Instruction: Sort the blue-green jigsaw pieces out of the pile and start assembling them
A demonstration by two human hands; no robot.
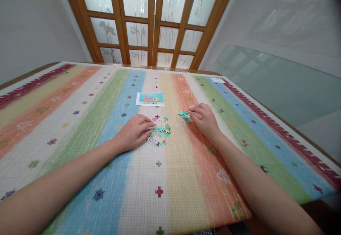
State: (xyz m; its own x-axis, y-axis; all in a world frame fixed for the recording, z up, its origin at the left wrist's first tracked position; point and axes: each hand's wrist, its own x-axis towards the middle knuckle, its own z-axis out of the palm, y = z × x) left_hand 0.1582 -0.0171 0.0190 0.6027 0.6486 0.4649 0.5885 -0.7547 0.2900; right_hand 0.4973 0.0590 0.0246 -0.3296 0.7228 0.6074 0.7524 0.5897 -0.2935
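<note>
A loose heap of small jigsaw pieces point(161, 132) lies in the middle of a striped tablecloth point(170, 178). My left hand point(134, 132) rests palm down at the heap's left edge, fingertips touching the pieces. My right hand point(204, 118) rests to the right, its fingers curled against a smaller cluster of joined teal pieces point(185, 116). Whether either hand pinches a piece is hidden by the fingers. A small cartoon picture card point(150, 99) lies flat just beyond the heap.
The table's right edge point(293, 139) runs along a glass sheet point(279, 86) leaning on the wall. Wooden doors with frosted panes point(154, 22) stand behind the far edge. A small white slip point(217, 80) lies at the far right corner.
</note>
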